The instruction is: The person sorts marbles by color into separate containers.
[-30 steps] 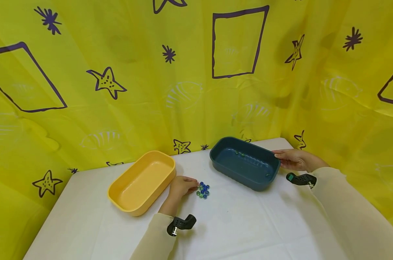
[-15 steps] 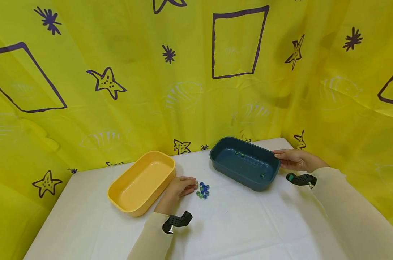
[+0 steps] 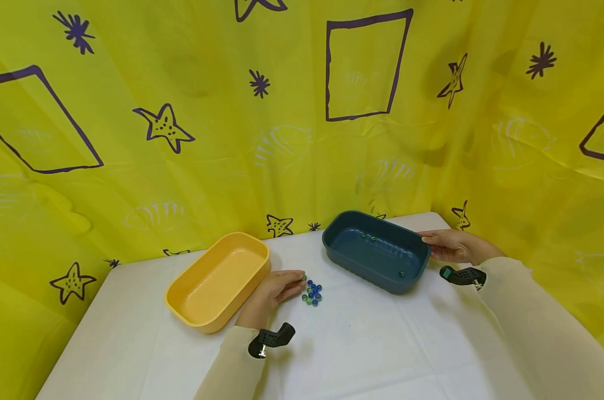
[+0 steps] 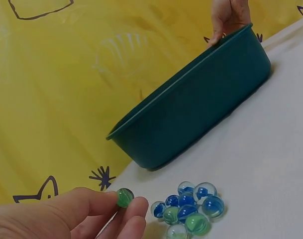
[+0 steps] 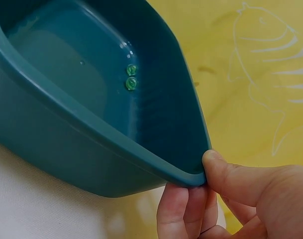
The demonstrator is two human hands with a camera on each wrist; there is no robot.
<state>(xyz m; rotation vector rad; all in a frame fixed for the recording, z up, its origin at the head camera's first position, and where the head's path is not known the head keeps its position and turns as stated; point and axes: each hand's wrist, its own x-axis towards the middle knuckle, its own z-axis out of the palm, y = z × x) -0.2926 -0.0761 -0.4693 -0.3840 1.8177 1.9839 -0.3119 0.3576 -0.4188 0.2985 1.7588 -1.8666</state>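
Between thumb and fingers, my left hand pinches a green marble, held beside a small cluster of blue and green marbles on the white tabletop. My right hand grips the right end of a dark teal bin, thumb on top of the rim and fingers under it, as the right wrist view shows. Inside that bin lie two green marbles near the far wall and a third marble toward the near right corner.
A yellow bin stands just left of my left hand. Yellow curtains with drawn stars and fish hang behind and at both sides. White cloth covers the table.
My left hand has drawn slightly back from the cluster and come up with a green marble. In the teal bin, the near marble has rolled left. My right hand stays put.
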